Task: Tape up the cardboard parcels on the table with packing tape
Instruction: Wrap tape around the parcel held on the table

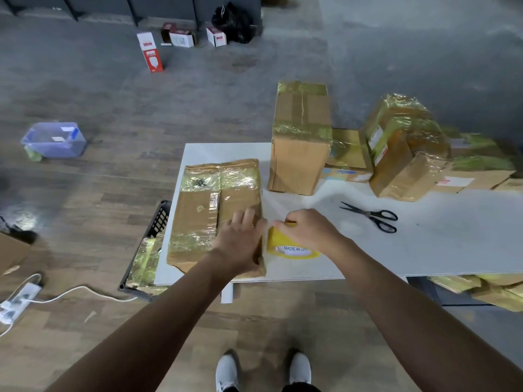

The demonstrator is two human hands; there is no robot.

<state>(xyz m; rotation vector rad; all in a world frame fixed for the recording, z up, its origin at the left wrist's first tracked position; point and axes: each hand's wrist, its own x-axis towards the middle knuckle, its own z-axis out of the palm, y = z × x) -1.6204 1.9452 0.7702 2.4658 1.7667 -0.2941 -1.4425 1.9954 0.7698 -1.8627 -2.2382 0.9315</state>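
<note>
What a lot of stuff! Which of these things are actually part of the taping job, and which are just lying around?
In the job: flat parcel under the left hand; yellow tape roll in the right hand; scissors, probably for cutting tape; upright parcel and parcel pile on the table.
Just lying about, on the floor: blue tub, red and white boxes, black bag, power strip.

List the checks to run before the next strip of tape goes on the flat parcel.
1. Steadying: the left hand rests on the flat parcel: ok.
2. Grip: the right hand grips the tape roll: ok.
3. Tape's free end stuck to the parcel: cannot tell, blurred.
4. Cutting tool: the scissors lie free on the table, right of the roll: ok.
5. Parcel lies flat on the table: ok.
</note>
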